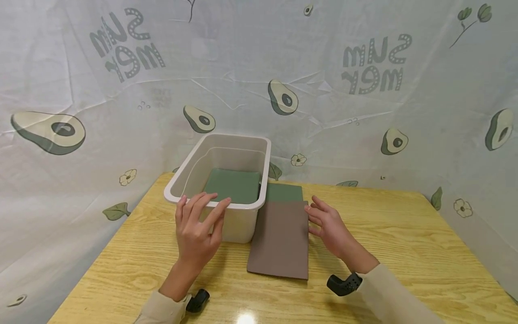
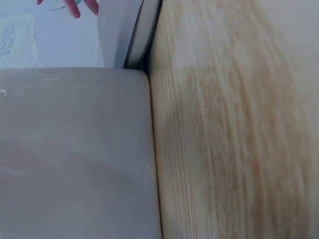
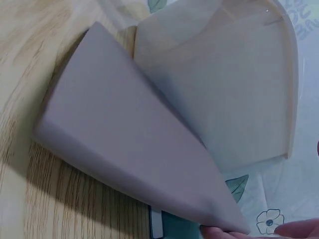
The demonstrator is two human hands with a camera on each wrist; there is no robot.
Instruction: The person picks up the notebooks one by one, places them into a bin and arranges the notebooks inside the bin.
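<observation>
In the head view a brown notebook (image 1: pixel 281 238) lies beside the bin, overlapping a green notebook (image 1: pixel 285 192) whose far end sticks out. My right hand (image 1: pixel 332 227) is at the brown notebook's right edge; in the right wrist view its fingertips (image 3: pixel 218 233) touch the far corner of the brown cover (image 3: pixel 134 129). Fingers loosely extended, my left hand (image 1: pixel 199 227) is at the near rim of a pale plastic bin (image 1: pixel 238 222). Inside the bin lies another green cover (image 1: pixel 234 184). The bin's smooth wall (image 2: pixel 75 149) fills much of the left wrist view.
The wooden table (image 1: pixel 376 225) extends to the right of the notebooks and in front of the bin. Behind it hangs a pale cloth (image 1: pixel 243 58) printed with avocados and lettering. The bin stands near the table's back edge, left of the notebooks.
</observation>
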